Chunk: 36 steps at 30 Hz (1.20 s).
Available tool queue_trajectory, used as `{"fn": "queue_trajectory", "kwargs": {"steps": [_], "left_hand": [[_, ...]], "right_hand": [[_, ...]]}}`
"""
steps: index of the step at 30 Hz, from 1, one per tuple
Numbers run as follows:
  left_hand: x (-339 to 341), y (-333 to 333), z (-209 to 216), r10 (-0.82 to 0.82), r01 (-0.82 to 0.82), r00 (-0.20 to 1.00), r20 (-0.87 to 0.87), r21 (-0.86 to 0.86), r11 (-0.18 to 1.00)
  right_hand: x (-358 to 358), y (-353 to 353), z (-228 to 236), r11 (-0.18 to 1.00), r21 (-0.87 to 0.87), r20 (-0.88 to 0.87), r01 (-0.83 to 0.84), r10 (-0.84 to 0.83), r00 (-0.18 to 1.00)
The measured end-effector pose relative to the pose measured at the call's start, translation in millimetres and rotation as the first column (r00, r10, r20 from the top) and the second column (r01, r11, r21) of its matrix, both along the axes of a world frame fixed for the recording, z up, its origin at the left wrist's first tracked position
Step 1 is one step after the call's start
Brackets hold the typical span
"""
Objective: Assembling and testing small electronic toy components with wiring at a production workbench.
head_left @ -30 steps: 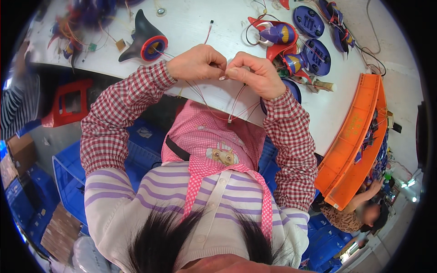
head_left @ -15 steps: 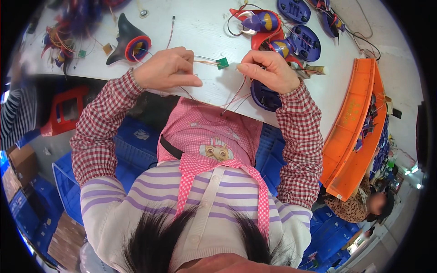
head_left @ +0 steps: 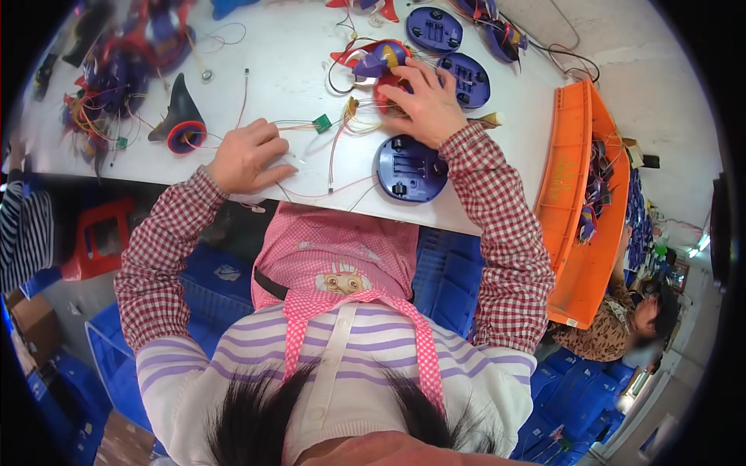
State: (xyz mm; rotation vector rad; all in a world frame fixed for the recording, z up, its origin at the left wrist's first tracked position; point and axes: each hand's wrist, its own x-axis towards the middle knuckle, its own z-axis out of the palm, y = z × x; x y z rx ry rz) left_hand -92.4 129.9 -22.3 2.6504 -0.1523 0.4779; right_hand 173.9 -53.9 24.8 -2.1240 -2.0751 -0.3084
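Note:
My left hand [head_left: 252, 158] rests low over the white table, its fingers curled around thin wires. The wires lead to a small green circuit board [head_left: 322, 123] lying just right of it; the fingertips are partly hidden. My right hand [head_left: 423, 105] reaches further in, fingers spread over a purple, yellow and red toy part [head_left: 381, 60] and touching it. Below that hand lies an oval dark-blue plastic base [head_left: 410, 169] with compartments, partly under the wrist. Loose wires with a small yellowish piece [head_left: 351, 107] lie between my hands.
A black horn-shaped part with a red ring [head_left: 180, 120] lies left of my left hand. More blue bases [head_left: 465, 80] sit at the far right. Tangled toy parts [head_left: 116, 78] fill the far left. An orange bin [head_left: 571, 202] stands right of the table, and a person [head_left: 622, 318] is beyond it.
My right hand has let go of the wires and moved further in onto the toy part. My left hand has lowered toward the table, and the blue base is uncovered.

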Motion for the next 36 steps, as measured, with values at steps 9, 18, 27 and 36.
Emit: {"fn": "queue_trajectory", "kwargs": {"steps": [9, 18, 27, 36], "left_hand": [[-0.9, 6.1, 2.9, -0.075, 0.076, 0.997, -0.033, 0.026, 0.997], [-31.1, -17.1, 34.7, 0.201, -0.235, 0.965, 0.168, 0.219, 0.947], [-103.9, 40.8, 6.4, 0.893, -0.793, 0.424, 0.147, -0.416, 0.445], [-64.0, 69.5, -2.2, 0.764, -0.755, 0.641, -0.079, 0.112, 0.645]], "right_hand": [[105.9, 15.2, -12.6, 0.971, 0.011, 0.320, 0.238, -0.229, 0.919], [-10.8, -45.9, 14.6, 0.941, -0.318, -0.177, 0.115, -0.178, 0.968], [-14.0, -80.8, -8.8, 0.849, -0.441, -0.477, 0.291, -0.497, 0.725], [40.3, -77.7, -38.0, 0.938, -0.345, -0.617, 0.021, -0.244, 0.748]]}}
